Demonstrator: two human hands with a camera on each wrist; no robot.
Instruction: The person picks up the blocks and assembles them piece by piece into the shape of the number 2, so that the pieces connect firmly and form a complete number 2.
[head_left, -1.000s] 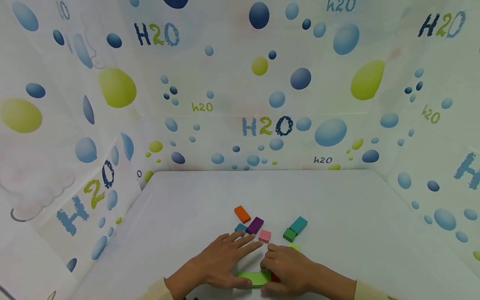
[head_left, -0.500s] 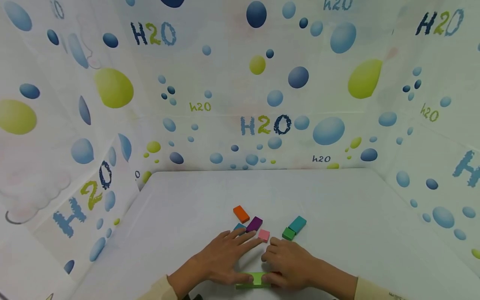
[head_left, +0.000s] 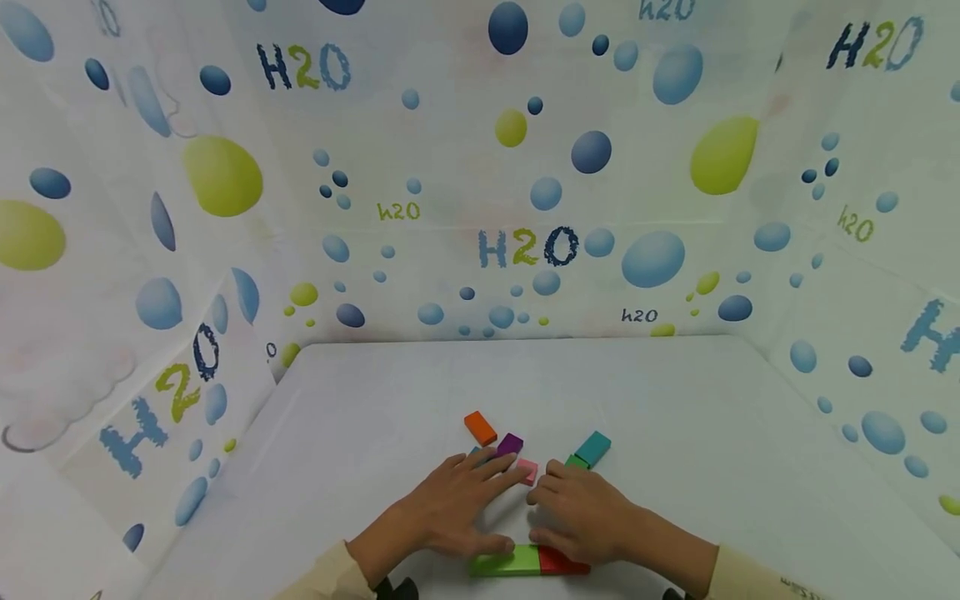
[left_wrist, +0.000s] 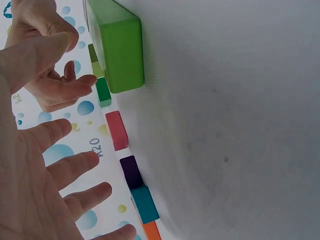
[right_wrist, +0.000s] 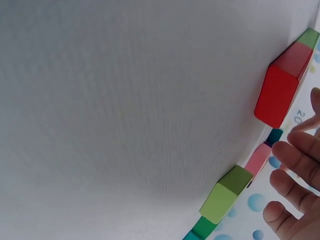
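A long light-green block (head_left: 504,563) and a red block (head_left: 564,564) lie end to end in one row near the front of the table. My left hand (head_left: 453,508) is spread flat, thumb tip at the light-green block's far edge and fingers reaching over the small blocks behind. My right hand (head_left: 588,512) has loosely bent fingers around nothing, its thumb close over the red block. In the right wrist view the red block (right_wrist: 277,95) stands apart from those fingers. A smaller yellow-green block (right_wrist: 220,197) shows there; in the head view the right hand hides it.
Beyond the hands lie a pink block (head_left: 528,472), a purple block (head_left: 510,444) and an orange block (head_left: 481,427). A blue block (left_wrist: 145,204) is mostly covered by left fingers in the head view. Farther right, a teal block (head_left: 594,448) meets a green block (head_left: 576,461).
Both thumbs have drawn back from the light-green and red row, and both hands have shifted slightly forward. More of the red block shows now. The right hand has come over the yellow-green block.
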